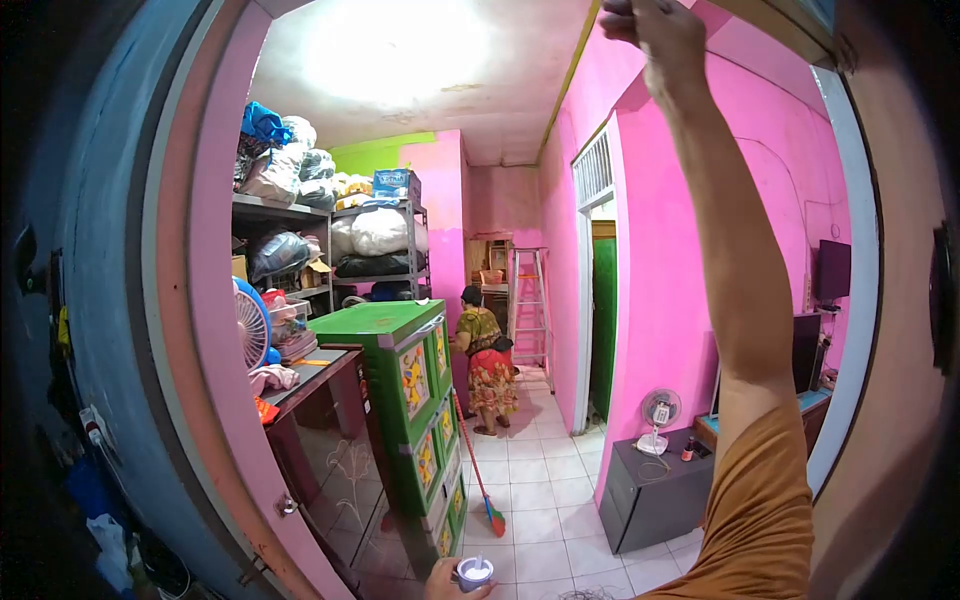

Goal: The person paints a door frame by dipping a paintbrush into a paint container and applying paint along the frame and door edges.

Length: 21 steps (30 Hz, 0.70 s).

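Below, the left hand [446, 581] is clamped on a cup [476, 571] with white contents, seen against the tiled floor [541, 527] at the lower edge. Above, the right hand [648, 24] is raised near the door frame [780, 25]; whether its fingers are together or apart cannot be told.

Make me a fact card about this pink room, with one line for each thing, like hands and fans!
Left hand: holds a small cup with something white inside
Right hand: up high, partly cut off; can't tell if it holds anything
Other person: standing farther back, near a ladder
Fans: blue one at the left; white one on the grey cabinet
Broom: beside the green cabinet
Floor: pale tiles
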Each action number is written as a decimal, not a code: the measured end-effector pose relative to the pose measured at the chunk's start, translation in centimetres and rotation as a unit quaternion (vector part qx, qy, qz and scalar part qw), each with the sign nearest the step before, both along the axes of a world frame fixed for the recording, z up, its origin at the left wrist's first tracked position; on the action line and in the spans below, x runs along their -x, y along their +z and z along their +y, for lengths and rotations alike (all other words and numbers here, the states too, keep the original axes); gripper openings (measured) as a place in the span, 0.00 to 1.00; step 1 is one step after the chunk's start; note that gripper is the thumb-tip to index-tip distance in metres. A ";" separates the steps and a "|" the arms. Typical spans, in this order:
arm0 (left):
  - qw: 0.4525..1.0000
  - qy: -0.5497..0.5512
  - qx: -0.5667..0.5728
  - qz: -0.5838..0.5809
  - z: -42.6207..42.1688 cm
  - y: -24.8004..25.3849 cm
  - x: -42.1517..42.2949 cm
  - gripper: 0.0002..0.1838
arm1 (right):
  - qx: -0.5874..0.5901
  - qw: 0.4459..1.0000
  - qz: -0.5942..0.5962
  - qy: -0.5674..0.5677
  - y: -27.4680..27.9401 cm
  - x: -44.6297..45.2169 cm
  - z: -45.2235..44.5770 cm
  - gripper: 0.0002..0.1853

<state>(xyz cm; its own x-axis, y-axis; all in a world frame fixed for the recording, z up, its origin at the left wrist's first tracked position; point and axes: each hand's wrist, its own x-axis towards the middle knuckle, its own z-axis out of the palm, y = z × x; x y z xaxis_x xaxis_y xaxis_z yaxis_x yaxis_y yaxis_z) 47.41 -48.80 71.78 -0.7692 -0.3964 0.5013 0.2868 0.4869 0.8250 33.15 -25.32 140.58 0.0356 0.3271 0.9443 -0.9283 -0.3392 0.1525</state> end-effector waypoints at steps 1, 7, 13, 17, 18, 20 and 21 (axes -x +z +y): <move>0.999 0.022 0.031 0.000 0.2 0.5 -0.3 0.26 | 0.001 1.000 0.000 0.000 0.9 0.0 0.0 0.17; 0.999 0.044 0.027 0.003 0.0 -1.2 -0.5 0.27 | 0.078 0.996 0.030 0.028 1.3 1.0 3.4 0.18; 1.000 -0.004 0.024 0.003 -1.3 -1.2 -0.4 0.27 | 0.187 0.981 -0.049 0.013 -3.3 2.8 10.3 0.19; 0.998 -0.035 0.041 -0.012 -1.6 -0.6 -0.4 0.28 | 0.246 0.967 -0.052 -0.050 -4.7 4.5 12.7 0.22; 0.999 -0.036 0.034 -0.022 -1.6 -1.0 -0.4 0.29 | 0.252 0.965 -0.052 -0.058 -4.7 4.5 12.9 0.22; 0.998 -0.045 0.034 -0.035 -1.6 -1.3 -0.3 0.29 | 0.294 0.952 -0.061 -0.064 -4.3 4.6 13.5 0.22; 0.998 -0.042 0.030 -0.035 -1.5 -1.4 -0.3 0.29 | 0.302 0.948 -0.086 -0.046 -4.0 4.0 13.7 0.22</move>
<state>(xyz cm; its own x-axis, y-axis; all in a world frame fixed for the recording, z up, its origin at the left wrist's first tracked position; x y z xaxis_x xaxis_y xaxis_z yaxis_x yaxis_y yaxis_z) 47.71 -50.28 70.38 -0.8328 -0.2996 0.4655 0.2708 0.5129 0.8146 29.15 -11.63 136.61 -0.0474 0.8136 0.5795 -0.9786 -0.1541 0.1362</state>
